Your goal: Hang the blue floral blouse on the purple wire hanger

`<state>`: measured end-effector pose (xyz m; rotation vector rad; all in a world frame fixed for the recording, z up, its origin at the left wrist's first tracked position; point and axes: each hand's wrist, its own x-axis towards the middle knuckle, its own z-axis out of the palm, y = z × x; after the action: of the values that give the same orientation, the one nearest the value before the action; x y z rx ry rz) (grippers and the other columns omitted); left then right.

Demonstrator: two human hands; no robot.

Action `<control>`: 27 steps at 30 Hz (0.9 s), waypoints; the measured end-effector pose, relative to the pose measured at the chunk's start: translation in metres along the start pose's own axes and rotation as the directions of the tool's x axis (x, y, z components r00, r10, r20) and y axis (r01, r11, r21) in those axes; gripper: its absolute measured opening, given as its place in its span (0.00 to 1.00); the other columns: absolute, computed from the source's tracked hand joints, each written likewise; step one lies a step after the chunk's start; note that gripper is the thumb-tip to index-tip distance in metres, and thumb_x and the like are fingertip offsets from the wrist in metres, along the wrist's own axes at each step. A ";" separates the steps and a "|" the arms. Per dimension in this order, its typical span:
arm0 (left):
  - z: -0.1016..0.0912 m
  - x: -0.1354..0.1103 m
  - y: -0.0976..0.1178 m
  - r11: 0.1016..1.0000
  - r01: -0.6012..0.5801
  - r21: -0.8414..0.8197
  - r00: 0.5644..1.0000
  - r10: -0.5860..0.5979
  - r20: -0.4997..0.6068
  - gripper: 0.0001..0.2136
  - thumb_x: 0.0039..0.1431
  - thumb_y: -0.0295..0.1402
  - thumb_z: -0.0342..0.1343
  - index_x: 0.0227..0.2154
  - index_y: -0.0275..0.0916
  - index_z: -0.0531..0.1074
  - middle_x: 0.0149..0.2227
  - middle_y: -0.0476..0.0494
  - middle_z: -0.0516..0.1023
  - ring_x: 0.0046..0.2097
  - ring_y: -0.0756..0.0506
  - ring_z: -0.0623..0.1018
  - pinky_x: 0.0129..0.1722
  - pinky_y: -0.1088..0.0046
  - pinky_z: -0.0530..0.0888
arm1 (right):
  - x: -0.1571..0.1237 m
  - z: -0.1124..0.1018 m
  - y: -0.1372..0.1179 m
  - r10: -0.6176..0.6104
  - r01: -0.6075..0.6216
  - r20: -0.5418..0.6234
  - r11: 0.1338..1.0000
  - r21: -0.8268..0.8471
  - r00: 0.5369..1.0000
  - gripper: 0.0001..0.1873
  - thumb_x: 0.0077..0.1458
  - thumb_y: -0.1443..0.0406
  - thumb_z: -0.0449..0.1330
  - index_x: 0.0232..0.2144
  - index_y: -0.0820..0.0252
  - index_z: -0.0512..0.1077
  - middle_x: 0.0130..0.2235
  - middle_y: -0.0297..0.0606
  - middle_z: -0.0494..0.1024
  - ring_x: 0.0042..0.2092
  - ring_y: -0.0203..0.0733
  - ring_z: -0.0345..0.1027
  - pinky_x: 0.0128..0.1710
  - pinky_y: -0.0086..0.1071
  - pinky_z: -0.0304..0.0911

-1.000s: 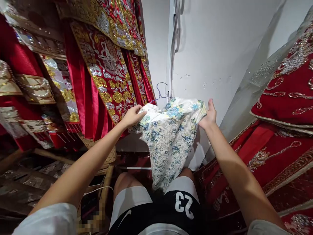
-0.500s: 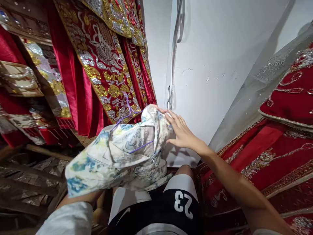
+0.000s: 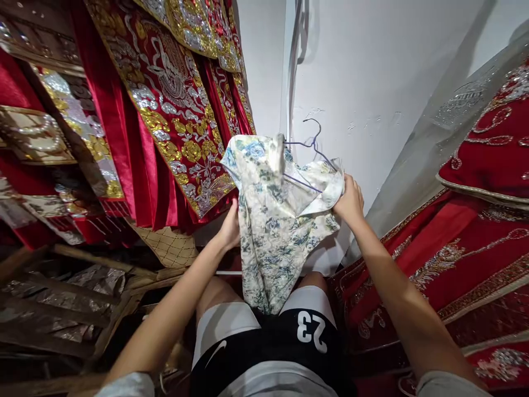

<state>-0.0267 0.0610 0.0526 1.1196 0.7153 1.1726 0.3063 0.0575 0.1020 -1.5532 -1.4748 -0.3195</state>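
Note:
A white shirt with blue and green flowers hangs upright in front of me on a thin purple hanger. The hanger's hook sticks up above the neckline, and its lower bar shows inside the open collar. My right hand is closed on the shirt's right shoulder, its fingers curled round the cloth. At the shirt's left edge, my left hand grips the fabric with the thumb up; its other fingers are hidden behind the cloth. The shirt's lower end narrows between my knees.
Red gowns with gold and silver embroidery hang at the left. More red beaded garments lie or hang at the right, beside a sheer cover. Ahead is a white wall. Wooden slats stand at lower left.
The shirt has turned from lying sideways over my left arm to upright, facing me. The hanger hook has swung from left to upper right. My left hand has come out from under the cloth.

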 end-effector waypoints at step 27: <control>0.018 -0.080 -0.127 0.991 0.112 0.068 0.964 -0.092 -0.249 0.32 0.52 0.40 0.69 0.60 0.44 0.70 0.65 0.39 0.71 0.68 0.34 0.66 0.68 0.56 0.62 | -0.188 0.083 -0.050 0.138 -0.712 0.736 0.423 0.561 0.662 0.24 0.53 0.41 0.59 0.25 0.54 0.67 0.20 0.29 0.65 0.24 0.39 0.58 0.27 0.35 0.55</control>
<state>0.0109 -0.0198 -0.0695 1.0013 1.0083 1.2151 0.1831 -0.0081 -0.0567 -1.1616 -1.2174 1.2022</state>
